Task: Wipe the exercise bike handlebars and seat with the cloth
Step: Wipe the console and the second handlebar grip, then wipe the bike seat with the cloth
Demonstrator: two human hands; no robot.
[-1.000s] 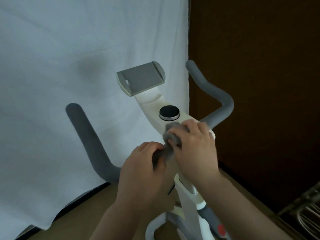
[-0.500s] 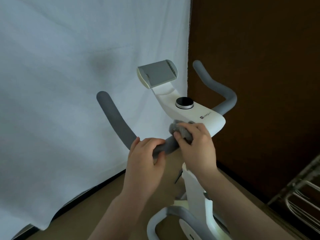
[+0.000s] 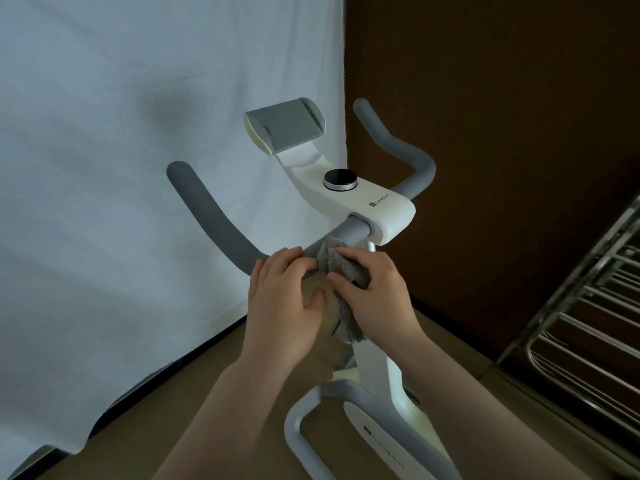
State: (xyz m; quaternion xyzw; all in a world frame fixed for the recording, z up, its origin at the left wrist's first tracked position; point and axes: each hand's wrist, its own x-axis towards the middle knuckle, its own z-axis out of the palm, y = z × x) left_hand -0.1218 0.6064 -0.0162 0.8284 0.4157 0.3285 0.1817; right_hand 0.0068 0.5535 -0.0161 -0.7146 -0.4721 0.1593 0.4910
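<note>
**Two hands, one cloth, on the left bar of the bike**

While the left hand (image 3: pixel 282 299) curls its fingers over the grey foam of the left handlebar (image 3: pixel 214 220) and grips it, the right hand (image 3: pixel 375 296) sits just beside it on the same bar, pinching one grey cloth (image 3: pixel 341 268) between thumb and fingers. That cloth is bunched over the bar between the two hands, close to where the bar enters the white console (image 3: pixel 367 206), and a loose end of it hangs down below the right palm.

From the head camera, two handlebars can be counted: the left one sweeping up and away toward the white sheet (image 3: pixel 121 168), and the right handlebar (image 3: pixel 401 147), untouched, rising against the brown wall (image 3: pixel 502 116). One round black dial (image 3: pixel 339 179) sits on top of the console, and one grey tablet holder (image 3: pixel 285 124) stands tilted above it. The white frame (image 3: pixel 377 372) drops to the brown floor (image 3: pixel 221 393). At the right edge stands one metal rack (image 3: pixel 588 323) with many thin rails. The seat is out of view.
</note>
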